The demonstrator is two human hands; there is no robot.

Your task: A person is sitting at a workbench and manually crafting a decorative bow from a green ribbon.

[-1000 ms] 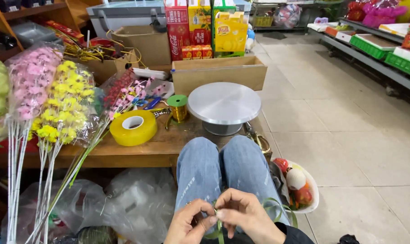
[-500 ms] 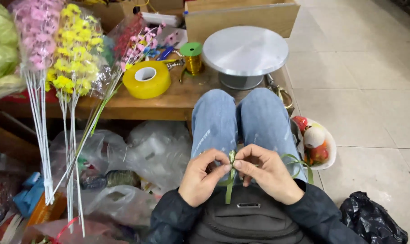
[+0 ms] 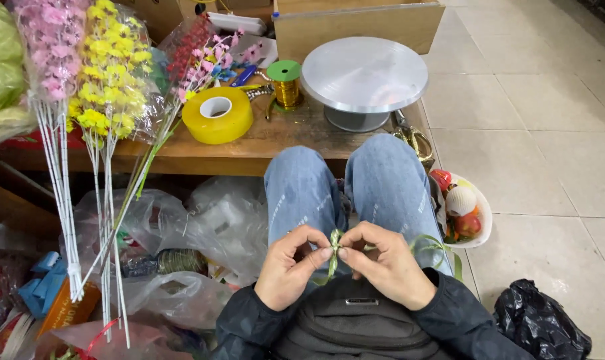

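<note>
Two bare hands met over the person's lap in the head view, just above a dark bag (image 3: 356,327) that lay against the body. The left hand (image 3: 290,267) and the right hand (image 3: 382,263) each pinched the same thin green ribbon (image 3: 332,257) between thumb and forefinger, the fingertips of both almost touching at a small fold of it. Each grip was closed tight on the ribbon, the other fingers curled in. One short end of the ribbon hung down between the hands toward the bag, and a longer loop trailed off to the right past the right wrist, over the knee in blue jeans (image 3: 382,180). Ahead of the knees stood a low wooden counter (image 3: 202,150). On it sat a wide roll of yellow tape (image 3: 217,115), a spool of gold cord with a green top (image 3: 286,83) just beside it, and a round metal turntable (image 3: 364,75) to the right. Stems of yellow artificial flowers (image 3: 112,63) and pink ones (image 3: 49,40), wrapped in clear plastic, leaned at the counter's left end. On the tiled floor to the right of the knees stood a white basket (image 3: 482,217) of small round things, and a black plastic bag (image 3: 542,320) lay nearer the person.
</note>
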